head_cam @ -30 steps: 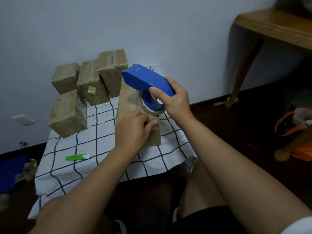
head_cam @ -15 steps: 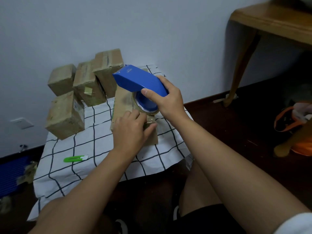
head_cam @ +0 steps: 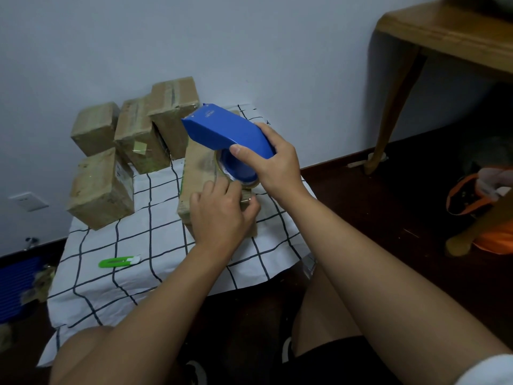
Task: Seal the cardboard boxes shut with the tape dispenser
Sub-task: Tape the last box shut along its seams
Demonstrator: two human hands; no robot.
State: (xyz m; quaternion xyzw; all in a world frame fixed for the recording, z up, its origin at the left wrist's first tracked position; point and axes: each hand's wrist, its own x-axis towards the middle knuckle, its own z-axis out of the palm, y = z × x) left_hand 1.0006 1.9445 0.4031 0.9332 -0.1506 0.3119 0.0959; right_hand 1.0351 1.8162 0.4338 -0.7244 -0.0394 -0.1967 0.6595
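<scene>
A long cardboard box [head_cam: 198, 169] lies on the checked cloth [head_cam: 155, 245] in front of me. My right hand [head_cam: 273, 165] grips the blue tape dispenser [head_cam: 224, 132], held tilted just above the box with its roll of clear tape low at the near end. My left hand [head_cam: 219, 215] covers the near end of the box, fingers curled and thumb and fingertips pinching the loose tape end below the roll. Several other cardboard boxes [head_cam: 101, 187] stand stacked against the wall at the back left.
A green and white utility knife [head_cam: 119, 261] lies on the cloth at the left. A wooden table leg [head_cam: 394, 107] stands at the right, an orange bag [head_cam: 483, 201] on the dark floor beyond it. My knees are under the cloth's front edge.
The dispenser has tilted its nose a little further down toward the box. My left hand has shifted slightly forward along the near end, fingers still at the tape.
</scene>
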